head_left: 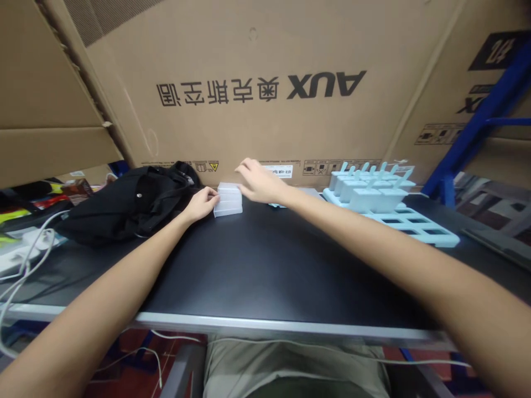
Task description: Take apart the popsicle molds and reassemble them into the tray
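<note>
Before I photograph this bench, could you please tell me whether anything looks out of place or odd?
The AUX lettering on the cardboard behind the black tabletop is upside down, which looks odd. No spill shows around the translucent plastic beside the left hand.

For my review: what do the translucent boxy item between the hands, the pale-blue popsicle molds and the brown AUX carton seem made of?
Translucent boxy item: likely smooth, thin plastic; light passes through its walls.
Popsicle molds: probably satin plastic, judging by their even color and soft sheen; silicone can't be ruled out.
AUX carton: matte cardboard, shown by brown printed panels.
</note>
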`<state>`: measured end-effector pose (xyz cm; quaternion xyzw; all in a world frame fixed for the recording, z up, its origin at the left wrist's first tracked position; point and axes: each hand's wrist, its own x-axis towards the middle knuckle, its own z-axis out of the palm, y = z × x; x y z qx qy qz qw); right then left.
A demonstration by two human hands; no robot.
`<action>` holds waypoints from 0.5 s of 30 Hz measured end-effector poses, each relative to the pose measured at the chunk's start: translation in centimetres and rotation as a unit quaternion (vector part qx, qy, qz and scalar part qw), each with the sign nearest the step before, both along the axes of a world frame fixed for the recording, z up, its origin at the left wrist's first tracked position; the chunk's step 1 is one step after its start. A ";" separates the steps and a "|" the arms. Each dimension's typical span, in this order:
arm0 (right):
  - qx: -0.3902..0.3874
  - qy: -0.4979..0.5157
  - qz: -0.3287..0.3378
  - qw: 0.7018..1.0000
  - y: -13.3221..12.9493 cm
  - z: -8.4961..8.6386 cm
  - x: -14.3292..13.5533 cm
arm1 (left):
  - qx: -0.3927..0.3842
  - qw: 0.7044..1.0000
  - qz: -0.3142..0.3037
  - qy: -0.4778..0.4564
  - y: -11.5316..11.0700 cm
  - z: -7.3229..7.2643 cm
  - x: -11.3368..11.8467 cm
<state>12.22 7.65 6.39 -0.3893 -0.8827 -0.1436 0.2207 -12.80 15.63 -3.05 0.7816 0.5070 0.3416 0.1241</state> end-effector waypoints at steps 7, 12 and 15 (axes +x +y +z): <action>0.113 0.272 -0.293 0.910 -13.0 0.8 17.4 | 0.015 1.000 -0.020 -0.009 -0.2 0.1 0.0; 0.012 0.415 -0.406 0.814 -12.7 -3.3 24.6 | 0.039 0.999 -0.016 -0.006 -0.2 0.1 -0.1; 0.013 0.405 -0.417 0.814 -12.2 -3.7 24.9 | 0.043 0.999 -0.017 -0.007 0.0 0.1 -0.3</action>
